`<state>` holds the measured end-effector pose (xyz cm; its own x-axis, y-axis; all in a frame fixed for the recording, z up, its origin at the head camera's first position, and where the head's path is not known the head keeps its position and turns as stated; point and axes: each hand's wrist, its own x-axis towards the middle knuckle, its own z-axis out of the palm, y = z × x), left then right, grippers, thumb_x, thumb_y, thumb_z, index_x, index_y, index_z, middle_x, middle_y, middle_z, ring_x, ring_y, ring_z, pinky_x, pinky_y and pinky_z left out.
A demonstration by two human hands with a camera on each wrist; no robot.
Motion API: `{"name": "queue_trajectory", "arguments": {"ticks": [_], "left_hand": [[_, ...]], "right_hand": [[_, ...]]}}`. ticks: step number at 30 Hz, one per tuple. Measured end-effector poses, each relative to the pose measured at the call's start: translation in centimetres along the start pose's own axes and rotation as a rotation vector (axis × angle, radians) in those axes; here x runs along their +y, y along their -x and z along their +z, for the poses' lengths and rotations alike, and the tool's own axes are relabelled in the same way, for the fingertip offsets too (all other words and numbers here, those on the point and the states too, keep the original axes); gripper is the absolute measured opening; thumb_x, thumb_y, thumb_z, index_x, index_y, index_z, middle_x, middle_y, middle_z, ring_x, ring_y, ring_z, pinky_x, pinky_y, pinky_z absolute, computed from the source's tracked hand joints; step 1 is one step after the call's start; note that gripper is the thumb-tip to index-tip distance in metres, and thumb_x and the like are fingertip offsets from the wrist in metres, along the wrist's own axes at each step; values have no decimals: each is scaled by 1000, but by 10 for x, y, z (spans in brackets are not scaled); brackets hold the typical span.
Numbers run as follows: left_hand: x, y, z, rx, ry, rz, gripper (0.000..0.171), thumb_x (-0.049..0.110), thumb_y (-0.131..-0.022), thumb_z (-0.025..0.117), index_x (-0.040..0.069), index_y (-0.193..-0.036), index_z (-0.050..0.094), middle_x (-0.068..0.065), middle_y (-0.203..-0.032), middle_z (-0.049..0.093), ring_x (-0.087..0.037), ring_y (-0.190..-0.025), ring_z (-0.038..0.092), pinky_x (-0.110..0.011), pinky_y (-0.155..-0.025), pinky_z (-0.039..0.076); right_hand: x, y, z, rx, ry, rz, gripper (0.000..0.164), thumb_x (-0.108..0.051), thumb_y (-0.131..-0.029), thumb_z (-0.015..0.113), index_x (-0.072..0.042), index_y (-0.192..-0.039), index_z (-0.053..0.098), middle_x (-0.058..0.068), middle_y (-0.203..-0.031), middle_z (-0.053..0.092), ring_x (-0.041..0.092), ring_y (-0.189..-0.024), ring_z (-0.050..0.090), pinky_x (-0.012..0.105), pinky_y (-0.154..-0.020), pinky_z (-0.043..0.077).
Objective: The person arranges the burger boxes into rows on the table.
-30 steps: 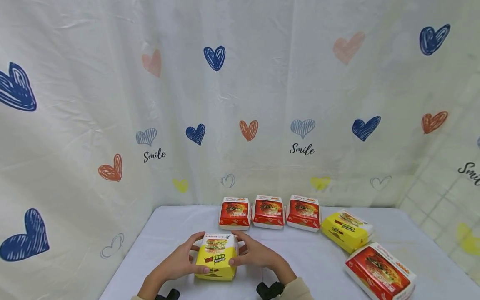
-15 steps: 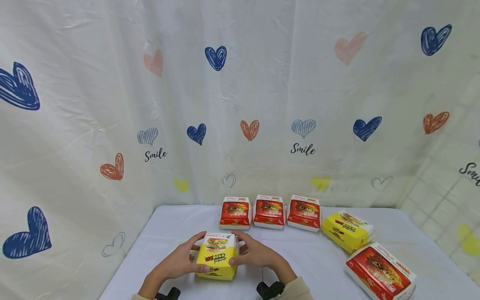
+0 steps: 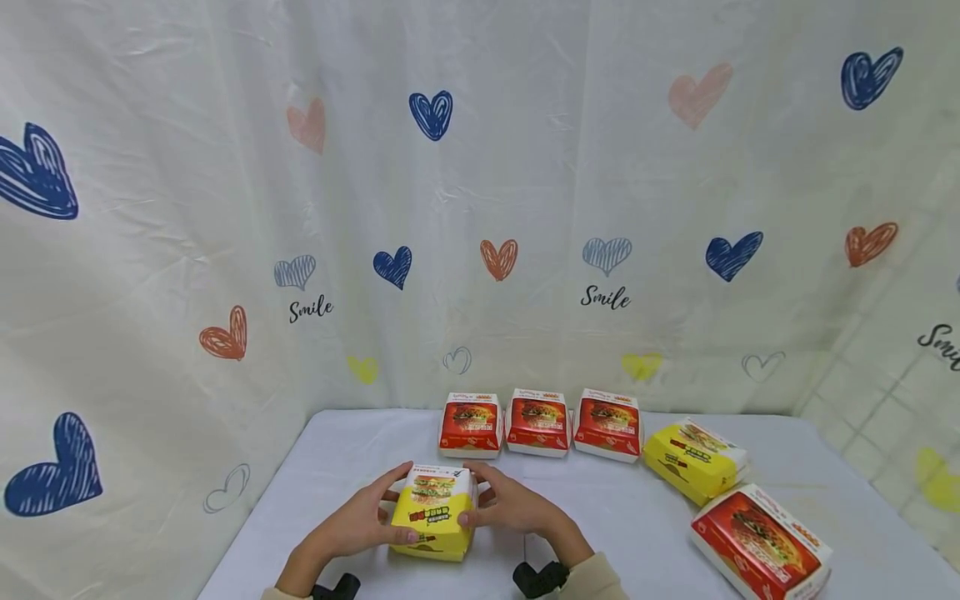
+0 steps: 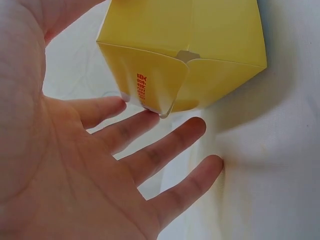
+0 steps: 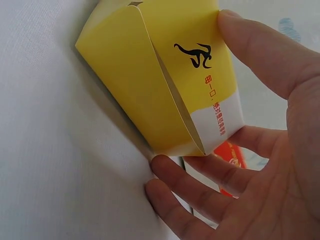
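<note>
A yellow burger box [image 3: 431, 510] with a white back edge and a printed burger on its lid sits on the table between my hands. My left hand [image 3: 358, 523] grips its left side, thumb at the front corner and index finger at the back corner. On the other side my right hand [image 3: 516, 505] holds it likewise between thumb and fingers. In the left wrist view the box's side flap [image 4: 145, 75] is tucked closed, and the lower fingers spread beside it. The right wrist view has the thumb on the printed flap [image 5: 192, 60], with two fingertips down at the cloth.
Three red burger boxes [image 3: 470, 426] [image 3: 537, 423] [image 3: 607, 425] stand in a row along the back. To their right lies another yellow burger box [image 3: 695, 460], angled, with a larger-looking red burger box [image 3: 762, 543] in front of it. A heart-print curtain [image 3: 525, 183] hangs behind the white table [image 3: 600, 533].
</note>
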<state>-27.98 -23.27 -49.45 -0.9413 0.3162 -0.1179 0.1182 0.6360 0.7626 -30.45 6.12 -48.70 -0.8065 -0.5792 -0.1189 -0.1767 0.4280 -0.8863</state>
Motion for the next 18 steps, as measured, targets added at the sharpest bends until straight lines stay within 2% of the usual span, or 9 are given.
{"name": "queue_trajectory", "arguments": {"ticks": [9,13,18], "left_hand": [[-1,3,-4,-29,59,25,101,45,-81,85,23,-162,28,-14,-162,37,-29,-122,54,-38,-84,52],[-1,1,-4,-27,89,55,96,40,-82,85,23,-160,33,-14,-163,34,-30,-127,52,-37,-88,52],[-2,0,-3,-23,98,51,91,35,-84,83,27,-159,33,-11,-164,35,-28,-127,51,-39,-90,50]], "right_hand": [[4,-4,0,8,-8,-28,71,-43,-95,71,-15,-153,43,12,-135,58,27,-116,61,51,-94,55],[7,-5,0,19,-12,-33,61,-41,-97,69,-15,-149,49,11,-133,60,26,-115,61,51,-94,54],[7,-6,-1,46,-9,-26,48,-36,-100,66,-16,-142,54,12,-132,61,28,-116,60,56,-95,53]]}}
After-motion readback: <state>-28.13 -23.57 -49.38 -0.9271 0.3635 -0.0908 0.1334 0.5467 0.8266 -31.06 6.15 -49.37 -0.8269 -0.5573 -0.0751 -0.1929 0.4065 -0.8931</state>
